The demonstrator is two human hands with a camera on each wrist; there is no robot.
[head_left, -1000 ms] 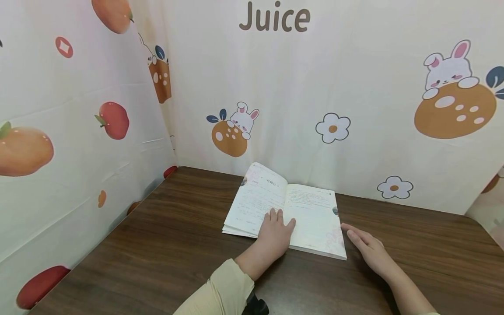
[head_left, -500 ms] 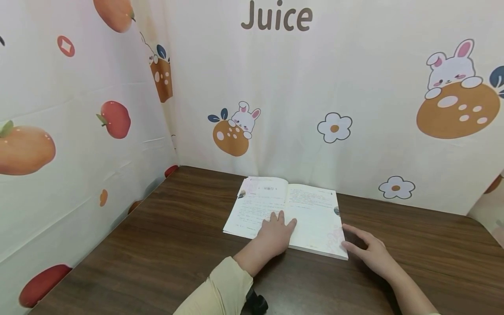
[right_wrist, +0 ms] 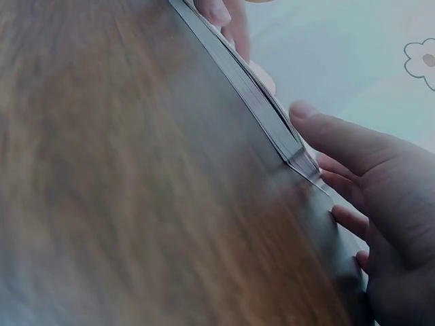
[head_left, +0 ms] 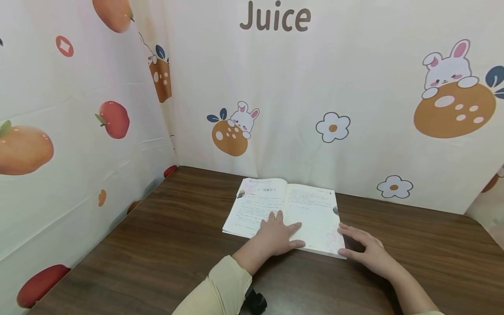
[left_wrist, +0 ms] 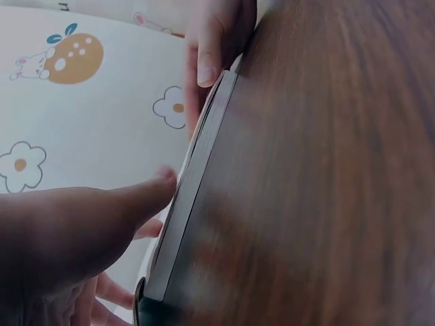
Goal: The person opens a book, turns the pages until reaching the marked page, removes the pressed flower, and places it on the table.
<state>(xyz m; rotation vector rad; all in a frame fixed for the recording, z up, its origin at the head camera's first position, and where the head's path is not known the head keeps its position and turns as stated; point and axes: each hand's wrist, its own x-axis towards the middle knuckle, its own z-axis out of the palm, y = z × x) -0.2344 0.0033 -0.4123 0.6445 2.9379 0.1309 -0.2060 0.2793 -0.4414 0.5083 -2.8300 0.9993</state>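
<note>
A book (head_left: 261, 203) lies spread on the dark wooden table, with printed text on both pages. Across its lower middle, near the spine, rests my left hand (head_left: 275, 236), fingers and thumb spread over the paper. My right hand (head_left: 370, 251) is at the book's right edge, its fingers along the side and its thumb by the lower corner. From the right wrist view, the thumb of my right hand (right_wrist: 394, 183) is just above the corner of the page block (right_wrist: 251, 95), with the other fingers beside the edge. The left wrist view shows the book's thick lower edge (left_wrist: 194, 183).
Brown wood-grain table (head_left: 165, 245) surrounds the book. Behind it hangs a pale curtain (head_left: 283, 87) printed with rabbits, fruit and flowers, close to the book's top edge. A second printed curtain (head_left: 78, 96) stands on the left. A black wrist device (head_left: 256, 302) sits under my left sleeve.
The left page, raised at its far corner before, has come down flat. My left thumb has spread out to the right. My right hand has moved slightly in, its thumb reaching the lower right corner.
</note>
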